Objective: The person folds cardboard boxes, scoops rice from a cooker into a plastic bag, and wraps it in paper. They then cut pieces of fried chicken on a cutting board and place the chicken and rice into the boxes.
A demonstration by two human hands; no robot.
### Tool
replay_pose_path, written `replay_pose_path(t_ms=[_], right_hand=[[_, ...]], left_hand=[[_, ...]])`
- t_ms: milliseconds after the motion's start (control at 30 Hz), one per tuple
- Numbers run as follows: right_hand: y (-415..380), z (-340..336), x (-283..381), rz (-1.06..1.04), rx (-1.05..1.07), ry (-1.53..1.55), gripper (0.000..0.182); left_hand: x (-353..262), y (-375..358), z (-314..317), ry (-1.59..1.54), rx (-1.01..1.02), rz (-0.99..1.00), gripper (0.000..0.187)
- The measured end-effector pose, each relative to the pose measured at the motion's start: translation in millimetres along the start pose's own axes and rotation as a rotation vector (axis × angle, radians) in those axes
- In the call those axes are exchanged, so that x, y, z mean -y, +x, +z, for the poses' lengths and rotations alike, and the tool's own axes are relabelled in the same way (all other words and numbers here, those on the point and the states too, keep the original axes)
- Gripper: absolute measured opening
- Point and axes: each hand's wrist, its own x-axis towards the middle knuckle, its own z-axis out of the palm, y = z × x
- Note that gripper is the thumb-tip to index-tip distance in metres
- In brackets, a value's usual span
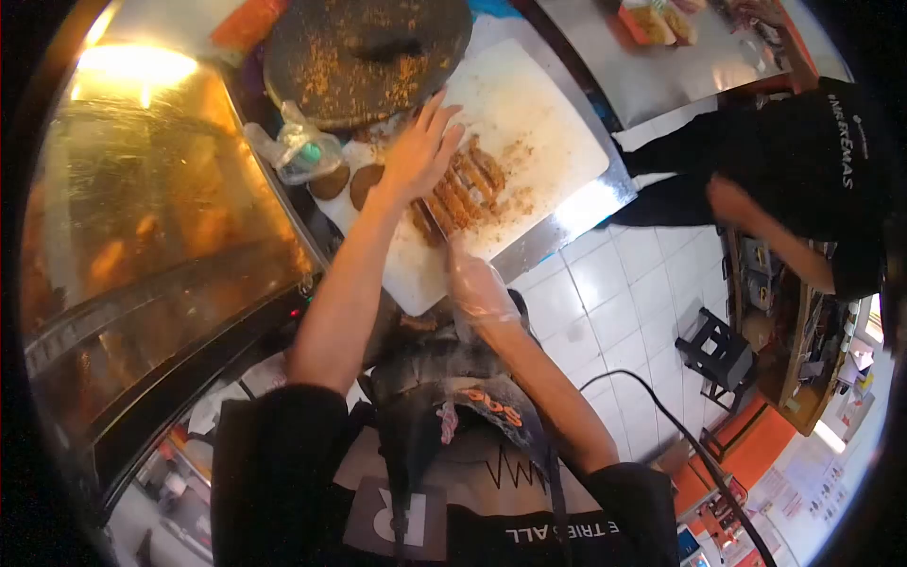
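Note:
My right hand [477, 283], in a clear plastic glove, is closed round a knife. The knife's blade [435, 215] stands among strips of browned, breaded food [477, 180] on a white cutting board [557, 123]. Bare and with fingers stretched out, my left hand [422, 156] reaches over the left side of the strips, fingertips close to the rim of a large dark stone mortar [368, 57]. Crumbs lie scattered around the cut strips. Two brown round pieces [331, 181] are at the board's left edge, beside a clear plastic bag [304, 146] with something green on it.
A lit glass display case [161, 208] stands close on my left. A person in black [803, 180] is at the right, near a steel counter [652, 66]. Below them are a white tiled floor [605, 302] and a black stool [713, 354]. A black cable [661, 406] curves at lower right.

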Motion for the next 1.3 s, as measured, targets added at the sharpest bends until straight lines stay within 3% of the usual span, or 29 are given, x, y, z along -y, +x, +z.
replay_pose_path(t_ms=[100,167,233,267,333,400,433,500,567,700,767,933,1000,1100,1133,1167,1200,1300], right_hand=[[-20,-45,2,0.040,0.132,-0.046,0.040],[-41,-84,-3,0.208,-0.111,-0.004,0.052],[-6,-97,-66,0.193,-0.213,-0.395,0.057],[16,-102,-105,0.092,-0.318,-0.373,0.058],[50,-113,-119,-0.047,-0.417,-0.345,0.058],[64,-140,-86,0.130,-0.203,-0.367,0.061],[58,-143,-68,0.110,-0.196,-0.368,0.061],[43,-130,-24,-0.327,-0.567,-0.341,0.085],[59,-94,1,-0.152,-0.312,-0.102,0.130],[83,-46,24,-0.154,-0.206,-0.332,0.133],[81,-41,36,-0.021,-0.152,-0.358,0.130],[94,15,-5,-0.234,-0.412,-0.449,0.112],[84,29,-9,-0.311,-0.631,-0.414,0.103],[88,35,1,-0.105,-0.555,-0.566,0.099],[64,20,44,-0.098,-0.527,-0.320,0.078],[96,35,2,-0.180,-0.491,-0.461,0.098],[121,60,-37,-0.363,-0.756,-0.531,0.095],[121,44,-38,-0.476,-0.798,-0.287,0.093]], left_hand=[[-45,-8,-29,-0.134,-0.254,0.114,0.042],[-79,-41,-52,-0.212,-0.466,0.167,0.043],[-99,-89,-63,-0.248,-0.556,0.174,0.043],[-105,-115,-61,-0.302,-0.584,0.156,0.043],[-115,-174,-58,-0.179,-0.519,-0.026,0.043],[-122,-237,-44,-0.148,-0.479,-0.269,0.044],[-120,-271,-34,-0.168,-0.520,-0.326,0.045],[-124,-319,-18,-0.185,-0.582,-0.380,0.046],[-140,-355,-5,-0.425,-0.889,-0.713,0.050],[-168,-372,-17,-0.398,-1.111,-0.838,0.053],[-170,-385,-27,-0.378,-1.191,-0.850,0.056],[-165,-441,-54,-0.362,-1.273,-0.821,0.055],[-167,-473,-73,-0.360,-1.324,-0.812,0.050],[-165,-522,-107,-0.287,-1.351,-0.863,0.045],[-159,-542,-115,-0.294,-1.393,-0.855,0.041],[-154,-558,-125,-0.274,-1.433,-0.862,0.041],[-148,-572,-134,-0.296,-1.477,-0.887,0.041],[-130,-606,-155,-0.368,-1.618,-0.926,0.040]])
